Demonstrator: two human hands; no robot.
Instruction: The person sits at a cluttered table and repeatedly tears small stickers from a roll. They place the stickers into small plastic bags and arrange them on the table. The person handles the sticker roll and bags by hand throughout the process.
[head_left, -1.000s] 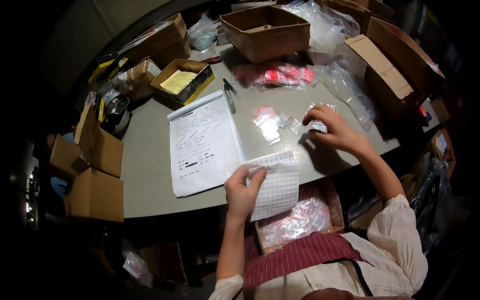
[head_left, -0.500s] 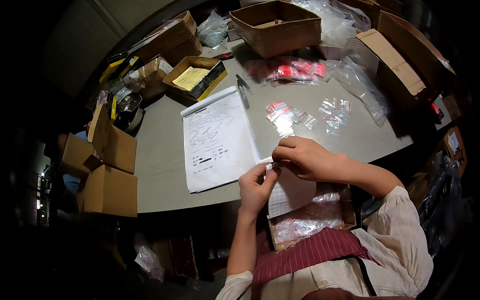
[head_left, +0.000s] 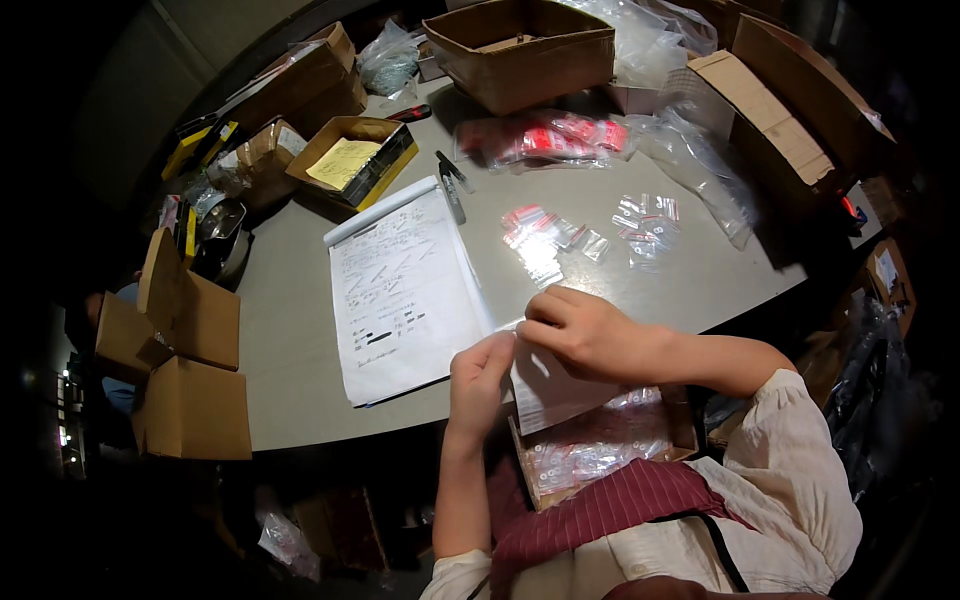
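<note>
Between both hands (head_left: 540,355), paper sheet (head_left: 550,390).

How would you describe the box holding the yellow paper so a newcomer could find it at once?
Start at the grey table and its big white form. Just beyond the form's far left corner sits a shallow open cardboard box. Unlike neighbouring boxes, it holds a yellow sheet.

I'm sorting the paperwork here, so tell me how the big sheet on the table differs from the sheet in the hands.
The big sheet lies flat on the grey table, untouched; the small sheet is held off the table's edge by the left hand and right hand. The big sheet is far larger. The big sheet shows handwritten lines and dark marks; the small sheet's visible side looks nearly blank. Both are white paper.
</note>
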